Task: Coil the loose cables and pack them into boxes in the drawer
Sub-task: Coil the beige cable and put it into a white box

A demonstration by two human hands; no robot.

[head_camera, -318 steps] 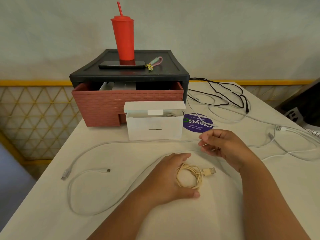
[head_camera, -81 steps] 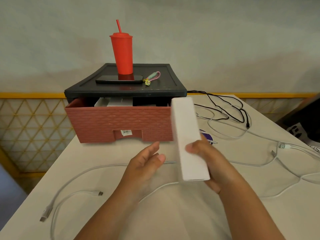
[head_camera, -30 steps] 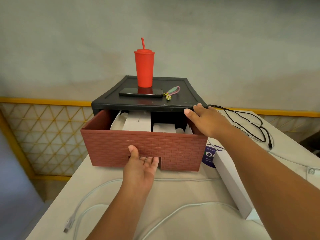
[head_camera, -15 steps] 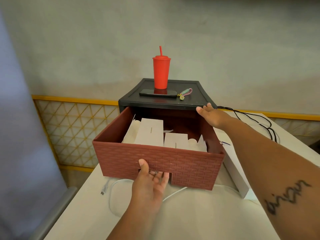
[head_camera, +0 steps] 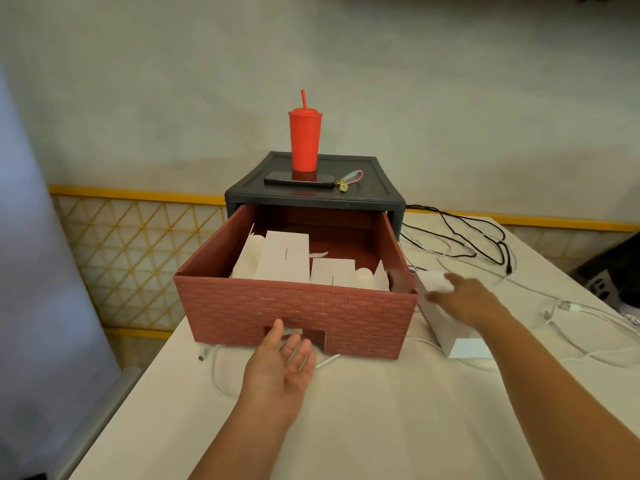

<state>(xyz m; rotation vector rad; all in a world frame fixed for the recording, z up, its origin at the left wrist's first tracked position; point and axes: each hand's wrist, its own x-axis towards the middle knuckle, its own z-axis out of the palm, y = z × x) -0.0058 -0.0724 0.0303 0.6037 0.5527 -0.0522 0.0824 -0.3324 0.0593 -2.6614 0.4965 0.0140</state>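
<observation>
Left hand (head_camera: 280,358) lies palm up, fingers slack, at the notch of the drawer (head_camera: 298,306), gripping nothing; right hand (head_camera: 464,299), fingers straight, reaches onto the box (head_camera: 446,336) beside the drawer on the bench (head_camera: 381,427); we judge stowing this box the step in hand, needing a grip and a lift over the wall; inside we see other boxes (head_camera: 284,259); loose cables (head_camera: 467,237) lie beyond, not yet coiled.

No readable text or labels anywhere.

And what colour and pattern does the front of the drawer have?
Reddish-brown, with a moulded brick-wall pattern; the drawer front shows best in the head view.
</observation>
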